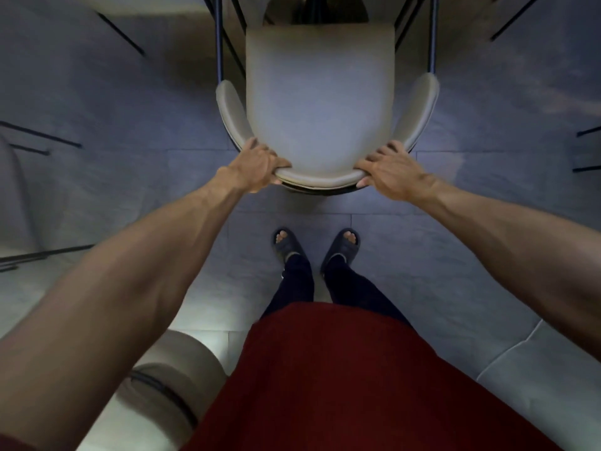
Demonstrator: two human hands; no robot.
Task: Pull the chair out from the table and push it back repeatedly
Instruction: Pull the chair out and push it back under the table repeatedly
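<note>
From the head view, you've got the chair [317,102] square in front of you, its seat pointing away and its front edge reaching in under the table [153,8] at the top of the picture, so it looks part-way out rather than fully tucked. Your left hand [257,167] is clamped on the left end of the curved backrest [317,179], fingers curled round the rim with the thumb lying along its top. Your right hand [388,170] mirrors it on the right end, fingers draped over the rim and the thumb hooked under the outer edge. That even two-corner grip makes sense: it should keep the chair tracking straight between the table's dark legs [219,37] instead of swinging. Both arms are stretched well forward and your feet [287,244] are planted on the tiled floor [130,190], a little apart from the chair's back, leaving you room to draw it in. Whether this is a pull or a push, I can't tell from here. Mind the second chair [175,379] just beside your left hip.
</note>
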